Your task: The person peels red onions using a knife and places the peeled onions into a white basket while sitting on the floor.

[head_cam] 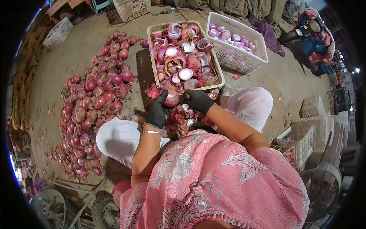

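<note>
My left hand, in a black glove, is wrapped around a large red onion just below the near rim of a crate. Close to the onion's right side, my right hand, also gloved, has its fingers curled. What those fingers may hold is hidden. Papery skins and peeled layers, with a halved onion on top, fill the crate before me. Loose onion skins lie between my legs. To the left spreads a long heap of unpeeled red onions on the floor.
A white plastic crate with peeled purple onions stands beyond, to the right. More crates are stacked at right. A motorbike is parked at the upper right. A wheel lies behind me on the left.
</note>
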A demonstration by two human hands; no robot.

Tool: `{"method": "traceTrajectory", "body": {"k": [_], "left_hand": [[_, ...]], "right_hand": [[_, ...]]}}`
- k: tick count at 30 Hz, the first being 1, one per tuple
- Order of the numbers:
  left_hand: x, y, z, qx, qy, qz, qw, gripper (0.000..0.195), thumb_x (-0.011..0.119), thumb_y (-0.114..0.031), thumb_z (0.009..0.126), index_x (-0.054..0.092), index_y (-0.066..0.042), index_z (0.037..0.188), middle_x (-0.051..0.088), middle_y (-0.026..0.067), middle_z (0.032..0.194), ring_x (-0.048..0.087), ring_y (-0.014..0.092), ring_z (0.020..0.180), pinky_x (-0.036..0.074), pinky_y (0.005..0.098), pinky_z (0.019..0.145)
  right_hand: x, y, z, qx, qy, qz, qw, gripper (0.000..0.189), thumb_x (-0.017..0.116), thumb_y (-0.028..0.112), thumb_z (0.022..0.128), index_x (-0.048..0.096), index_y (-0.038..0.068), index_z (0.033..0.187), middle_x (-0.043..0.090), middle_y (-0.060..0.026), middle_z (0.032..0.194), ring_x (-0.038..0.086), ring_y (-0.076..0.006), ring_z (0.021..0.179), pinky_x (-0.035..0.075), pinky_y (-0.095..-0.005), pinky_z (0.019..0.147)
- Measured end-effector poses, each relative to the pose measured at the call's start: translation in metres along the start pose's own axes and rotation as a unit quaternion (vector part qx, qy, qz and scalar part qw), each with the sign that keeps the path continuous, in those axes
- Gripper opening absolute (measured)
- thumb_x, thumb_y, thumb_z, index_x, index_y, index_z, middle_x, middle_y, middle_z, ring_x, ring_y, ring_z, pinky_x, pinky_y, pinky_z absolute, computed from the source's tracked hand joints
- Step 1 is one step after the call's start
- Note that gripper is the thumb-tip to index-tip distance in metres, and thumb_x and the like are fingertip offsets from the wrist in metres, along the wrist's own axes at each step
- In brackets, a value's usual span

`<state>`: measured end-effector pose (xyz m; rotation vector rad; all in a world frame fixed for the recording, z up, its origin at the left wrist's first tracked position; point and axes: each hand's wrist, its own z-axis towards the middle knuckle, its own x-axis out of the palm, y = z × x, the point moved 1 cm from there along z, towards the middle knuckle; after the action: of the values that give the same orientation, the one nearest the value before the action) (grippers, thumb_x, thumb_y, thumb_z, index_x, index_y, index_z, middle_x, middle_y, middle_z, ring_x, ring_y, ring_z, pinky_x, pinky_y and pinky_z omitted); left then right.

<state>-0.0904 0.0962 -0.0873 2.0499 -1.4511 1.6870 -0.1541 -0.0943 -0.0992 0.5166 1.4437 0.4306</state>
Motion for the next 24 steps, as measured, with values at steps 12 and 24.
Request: {"method": "traceTrajectory", "body": {"k": [12, 24], "left_hand": [[-0.014, -0.001, 0.019, 0.036, -0.019, -0.034, 0.999, 0.027, 0.053, -0.029, 0.094, 0.061, -0.007, 0.109, 0.066, 0.0088, 0.099, 0.065, 0.022, 0.088, 0.057, 0.0388, 0.073], [-0.005, -0.009, 0.012, 0.107, -0.084, -0.023, 0.990, 0.033, 0.054, -0.030, 0.093, 0.058, -0.005, 0.116, 0.064, 0.0069, 0.103, 0.064, 0.021, 0.092, 0.054, 0.0356, 0.080]], "right_hand": [[-0.075, 0.004, -0.036, 0.029, 0.150, 0.071, 0.986, 0.033, 0.066, 0.030, 0.081, 0.064, 0.006, 0.103, 0.067, -0.0174, 0.091, 0.064, -0.0333, 0.085, 0.049, -0.0405, 0.076], [-0.036, -0.050, -0.068, 0.002, 0.183, -0.077, 0.980, 0.018, 0.065, 0.024, 0.079, 0.061, 0.006, 0.081, 0.064, -0.0162, 0.076, 0.063, -0.0321, 0.071, 0.049, -0.0394, 0.065]]}}
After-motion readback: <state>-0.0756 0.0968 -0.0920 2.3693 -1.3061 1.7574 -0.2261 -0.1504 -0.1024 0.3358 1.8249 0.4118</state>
